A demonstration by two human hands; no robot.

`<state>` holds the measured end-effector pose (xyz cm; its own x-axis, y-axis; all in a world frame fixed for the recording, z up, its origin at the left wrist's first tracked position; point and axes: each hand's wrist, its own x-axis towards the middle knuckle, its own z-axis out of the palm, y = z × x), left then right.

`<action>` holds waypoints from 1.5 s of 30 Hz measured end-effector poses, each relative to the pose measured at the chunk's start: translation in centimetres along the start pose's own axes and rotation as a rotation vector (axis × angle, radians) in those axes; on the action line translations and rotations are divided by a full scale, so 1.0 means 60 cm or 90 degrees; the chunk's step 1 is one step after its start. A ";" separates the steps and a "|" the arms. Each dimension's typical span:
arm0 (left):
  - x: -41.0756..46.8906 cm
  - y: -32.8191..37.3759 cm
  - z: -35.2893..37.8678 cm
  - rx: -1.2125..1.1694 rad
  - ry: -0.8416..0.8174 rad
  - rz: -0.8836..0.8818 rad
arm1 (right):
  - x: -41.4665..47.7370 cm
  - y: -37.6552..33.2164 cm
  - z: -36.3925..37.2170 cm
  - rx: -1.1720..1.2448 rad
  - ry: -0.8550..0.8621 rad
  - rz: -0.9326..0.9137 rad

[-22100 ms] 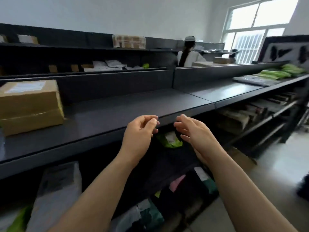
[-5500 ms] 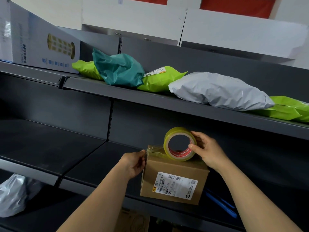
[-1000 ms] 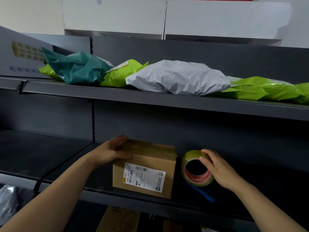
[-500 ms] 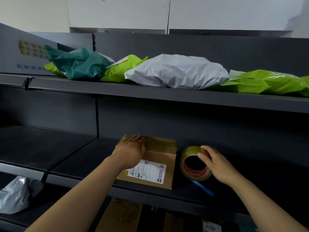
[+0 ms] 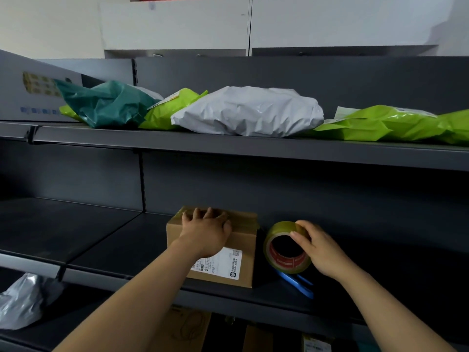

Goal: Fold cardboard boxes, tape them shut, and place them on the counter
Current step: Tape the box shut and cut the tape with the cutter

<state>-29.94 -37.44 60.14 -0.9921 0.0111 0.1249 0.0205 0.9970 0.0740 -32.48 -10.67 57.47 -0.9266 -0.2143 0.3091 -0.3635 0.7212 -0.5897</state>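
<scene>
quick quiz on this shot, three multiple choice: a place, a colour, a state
1. Where is the tape roll relative to the cardboard box? A on it; B right of it, same shelf; C behind it.
2. What colour is the middle bag on the upper shelf? A grey-white; B red; C black.
3. What is the left hand doing? A hanging free; B gripping the roll; C lying flat on the box top.
1 B: it stands by the box's right side. 2 A: its plastic is grey-white. 3 C: its fingers spread over the top.
</scene>
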 end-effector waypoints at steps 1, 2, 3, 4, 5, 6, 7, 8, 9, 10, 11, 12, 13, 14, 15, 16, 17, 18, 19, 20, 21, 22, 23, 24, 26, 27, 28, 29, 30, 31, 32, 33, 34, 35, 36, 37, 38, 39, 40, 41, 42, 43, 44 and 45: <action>0.000 0.001 -0.003 -0.009 -0.011 0.000 | 0.000 0.000 -0.001 0.001 -0.002 -0.001; -0.001 0.001 -0.007 -0.019 -0.025 0.000 | 0.001 0.000 -0.002 0.003 -0.003 -0.002; -0.001 0.003 -0.010 -0.025 -0.038 0.000 | 0.001 0.000 -0.002 0.006 -0.005 -0.002; -0.002 0.005 -0.013 -0.024 -0.046 0.002 | 0.001 0.001 -0.002 0.009 -0.006 0.001; -0.003 0.007 -0.015 -0.018 -0.051 0.002 | 0.002 0.002 -0.002 0.011 -0.006 0.004; -0.004 0.009 -0.015 -0.006 -0.055 0.002 | 0.003 0.002 -0.002 0.011 -0.007 0.006; -0.006 0.013 -0.015 0.013 -0.060 0.000 | 0.003 0.003 -0.002 0.012 -0.008 0.007; -0.008 0.016 -0.015 0.027 -0.066 -0.001 | 0.003 0.002 -0.002 0.013 -0.008 0.006; -0.009 0.021 -0.015 0.028 -0.070 -0.002 | 0.004 0.002 -0.002 0.014 -0.007 0.004; -0.009 0.026 -0.015 0.016 -0.069 0.001 | 0.004 0.003 -0.002 0.015 -0.007 0.001; -0.008 0.031 -0.014 0.007 -0.058 0.018 | 0.004 0.003 -0.003 0.016 -0.009 0.000; -0.007 0.034 -0.013 0.006 -0.034 0.049 | 0.004 0.004 -0.003 0.017 -0.011 -0.003; -0.006 0.037 -0.011 0.008 -0.005 0.081 | 0.004 0.004 -0.003 0.017 -0.012 -0.005; -0.003 0.039 -0.009 0.000 0.015 0.104 | 0.004 0.004 -0.004 0.016 -0.013 -0.008; -0.002 0.041 -0.010 -0.014 0.018 0.113 | 0.004 0.005 -0.004 0.014 -0.015 -0.008; 0.001 0.043 -0.012 -0.022 0.006 0.115 | 0.005 0.005 -0.004 0.013 -0.016 -0.008; 0.003 0.045 -0.016 -0.021 -0.017 0.114 | 0.005 0.005 -0.005 0.012 -0.017 -0.009; 0.006 0.046 -0.021 -0.011 -0.052 0.110 | 0.006 0.005 -0.006 0.012 -0.019 -0.013; 0.010 0.048 -0.031 0.005 -0.092 0.105 | 0.007 0.005 -0.007 0.015 -0.021 -0.018; 0.015 0.048 -0.041 0.030 -0.123 0.099 | 0.007 0.004 -0.009 0.017 -0.024 -0.021; 0.023 0.048 -0.051 0.059 -0.142 0.097 | 0.009 0.005 -0.010 0.019 -0.029 -0.021; 0.032 0.049 -0.059 0.079 -0.152 0.099 | 0.011 0.007 -0.011 0.021 -0.034 -0.019; 0.042 0.050 -0.064 0.083 -0.156 0.107 | 0.013 0.010 -0.012 0.026 -0.039 -0.013; 0.054 0.052 -0.067 0.075 -0.164 0.118 | 0.015 0.013 -0.012 0.034 -0.045 -0.005; 0.072 0.057 -0.065 0.032 -0.206 0.138 | 0.016 0.016 -0.015 0.051 -0.056 0.008; 0.078 0.058 -0.061 -0.003 -0.229 0.142 | 0.016 0.017 -0.017 0.063 -0.059 0.012; 0.081 0.057 -0.057 -0.037 -0.239 0.142 | 0.016 0.018 -0.019 0.077 -0.059 0.011; 0.083 0.055 -0.054 -0.070 -0.236 0.144 | 0.014 0.018 -0.020 0.087 -0.056 0.010; 0.082 0.052 -0.054 -0.099 -0.226 0.148 | 0.013 0.019 -0.022 0.092 -0.053 0.004; 0.080 0.049 -0.056 -0.124 -0.212 0.151 | 0.011 0.018 -0.023 0.102 -0.051 -0.001; 0.077 0.044 -0.060 -0.145 -0.193 0.151 | 0.009 0.016 -0.023 0.128 -0.044 -0.007; 0.072 0.039 -0.067 -0.167 -0.171 0.150 | 0.005 0.010 -0.026 0.175 -0.029 -0.012; 0.066 0.034 -0.075 -0.199 -0.149 0.152 | 0.002 0.000 -0.031 0.235 -0.004 -0.021; 0.060 0.028 -0.082 -0.241 -0.128 0.158 | -0.002 -0.012 -0.038 0.292 0.021 -0.032; 0.052 0.020 -0.088 -0.293 -0.108 0.167 | -0.004 -0.024 -0.048 0.333 0.039 -0.043; 0.044 0.012 -0.092 -0.350 -0.091 0.178 | -0.007 -0.038 -0.058 0.351 0.046 -0.051; 0.035 0.001 -0.095 -0.402 -0.077 0.189 | -0.008 -0.050 -0.066 0.360 0.040 -0.057; 0.026 -0.010 -0.096 -0.444 -0.064 0.200 | -0.009 -0.061 -0.071 0.364 0.032 -0.061; 0.017 -0.020 -0.097 -0.476 -0.052 0.208 | -0.008 -0.073 -0.075 0.368 0.026 -0.062; 0.006 -0.030 -0.097 -0.504 -0.038 0.213 | -0.006 -0.085 -0.077 0.376 0.026 -0.065; -0.002 -0.039 -0.094 -0.532 -0.026 0.215 | -0.004 -0.099 -0.077 0.383 0.029 -0.068; -0.010 -0.048 -0.091 -0.564 -0.016 0.218 | -0.001 -0.111 -0.076 0.384 0.036 -0.073; -0.017 -0.057 -0.089 -0.596 -0.010 0.218 | 0.002 -0.124 -0.074 0.380 0.042 -0.079; -0.024 -0.067 -0.086 -0.621 -0.004 0.219 | 0.004 -0.136 -0.072 0.373 0.044 -0.087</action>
<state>-27.96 -41.88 64.79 -0.9141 0.2876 0.2858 0.3917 0.4440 0.8059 -29.30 -13.78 65.58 -0.8667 -0.2222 0.4467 -0.4892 0.2032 -0.8482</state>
